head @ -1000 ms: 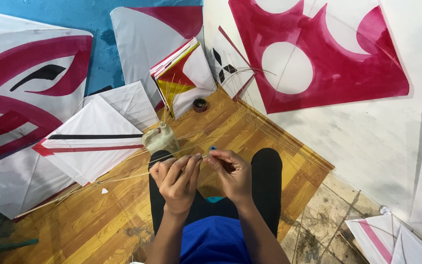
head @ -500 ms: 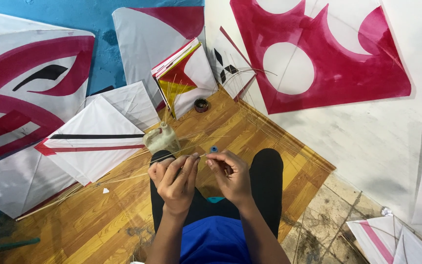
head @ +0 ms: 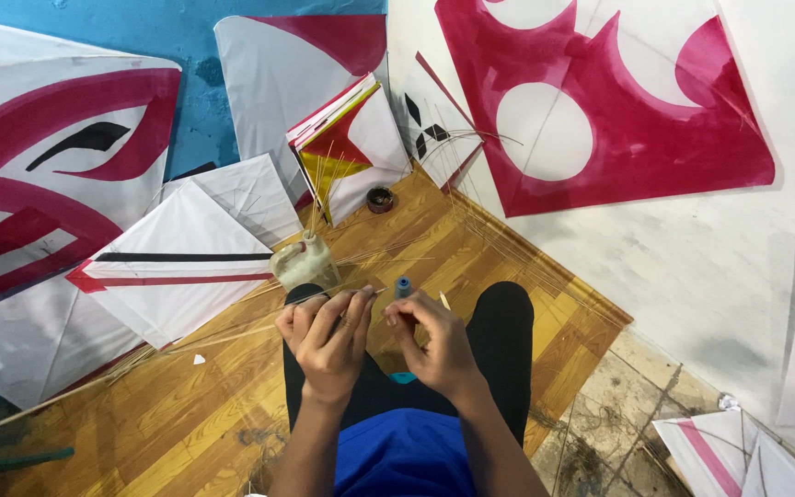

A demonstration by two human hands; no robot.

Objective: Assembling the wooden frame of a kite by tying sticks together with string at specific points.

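I sit on a wooden floor (head: 186, 414) with my legs in black trousers stretched ahead. My left hand (head: 328, 336) pinches a thin bamboo stick (head: 232, 333) that runs off to the left across the floor. My right hand (head: 434, 340) is closed close beside it, fingertips on the same stick, with a small blue spool (head: 403, 286) just above its thumb. A cloudy plastic jar (head: 304, 262) holding several thin sticks upright stands just beyond my left hand.
White kites with red and black stripes (head: 181, 262) lie on the floor at left. Large red-and-white kites (head: 600, 101) lean on the walls. A small stack of coloured kites (head: 347, 147) and a dark round pot (head: 380, 199) sit by the corner. More kites (head: 738, 451) lie at bottom right.
My hands stay close together on the stick with only slight finger movement. The view has shifted a little.
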